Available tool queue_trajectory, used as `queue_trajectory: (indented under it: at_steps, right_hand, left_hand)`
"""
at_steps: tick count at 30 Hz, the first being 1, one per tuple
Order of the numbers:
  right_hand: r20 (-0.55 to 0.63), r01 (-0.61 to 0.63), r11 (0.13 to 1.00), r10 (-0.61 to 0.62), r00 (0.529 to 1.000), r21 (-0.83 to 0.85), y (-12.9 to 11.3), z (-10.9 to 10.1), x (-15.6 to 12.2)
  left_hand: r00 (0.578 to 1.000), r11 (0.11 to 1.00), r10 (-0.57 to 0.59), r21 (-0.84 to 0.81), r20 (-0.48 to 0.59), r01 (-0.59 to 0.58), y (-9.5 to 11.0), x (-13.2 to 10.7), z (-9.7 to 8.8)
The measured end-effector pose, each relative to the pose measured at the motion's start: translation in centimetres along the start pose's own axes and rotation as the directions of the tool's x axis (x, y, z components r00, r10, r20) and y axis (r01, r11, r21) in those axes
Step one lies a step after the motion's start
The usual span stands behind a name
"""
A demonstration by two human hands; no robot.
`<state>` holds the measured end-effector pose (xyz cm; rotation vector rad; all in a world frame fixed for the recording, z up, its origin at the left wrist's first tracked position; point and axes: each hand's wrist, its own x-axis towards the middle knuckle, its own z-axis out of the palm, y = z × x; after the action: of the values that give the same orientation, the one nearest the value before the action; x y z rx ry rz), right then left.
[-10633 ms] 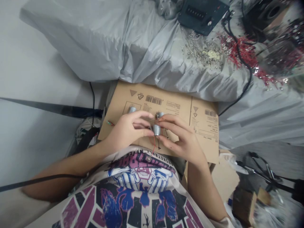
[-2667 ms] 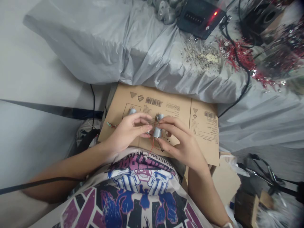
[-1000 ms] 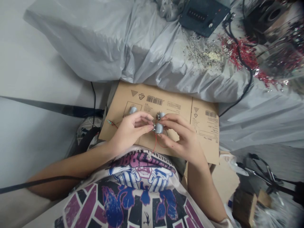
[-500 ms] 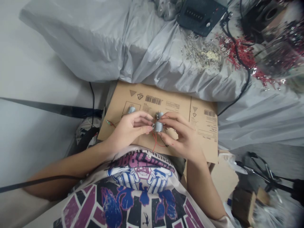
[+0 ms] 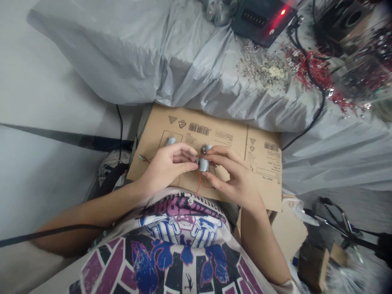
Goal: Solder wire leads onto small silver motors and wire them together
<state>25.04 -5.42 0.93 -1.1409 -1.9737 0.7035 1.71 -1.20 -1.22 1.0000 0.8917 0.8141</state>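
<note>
Cardboard (image 5: 265, 185) free at right; rear gray cylinder (image 5: 209, 148) blocks middle.

Dim, cool light; red indicator (image 5: 283, 12) glares; red wire (image 5: 199, 179) soft; edges stretched, upper-right corner dark.

Shirt front (image 5: 183, 245): "BASKETBALL NEVER", partly folded.
Cardboard (image 5: 235, 128): barcodes (image 5: 199, 129), recycling triangle (image 5: 182, 124), dark triangles (image 5: 173, 119); small print illegible.

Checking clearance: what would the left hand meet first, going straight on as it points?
Most likely the nearer grey cylinder, between it and the right hand; exact depth is unclear.
</note>
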Motion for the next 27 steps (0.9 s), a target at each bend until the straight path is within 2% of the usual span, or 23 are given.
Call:
queue_trajectory:
  at_steps: [10, 16, 27]
  right_hand:
    - [-0.003, -0.001, 1.000, 0.001, 1.000, 0.001, 0.00, 0.11, -0.08]
    - [-0.002, -0.064, 0.993, 0.064, 0.998, 0.095, 0.15, 0.43, -0.29]
    - [-0.026, -0.052, 0.996, 0.054, 0.998, 0.072, 0.20, 0.35, -0.19]
  left_hand:
    - [1.000, 0.999, 0.019, 0.033, 0.017, -0.019, 0.31, -0.11, 0.10]
    - [1.000, 0.998, 0.014, 0.057, 0.019, -0.015, 0.34, -0.29, 0.05]
    - [1.000, 0.993, 0.006, 0.115, 0.030, -0.009, 0.59, -0.28, -0.13]
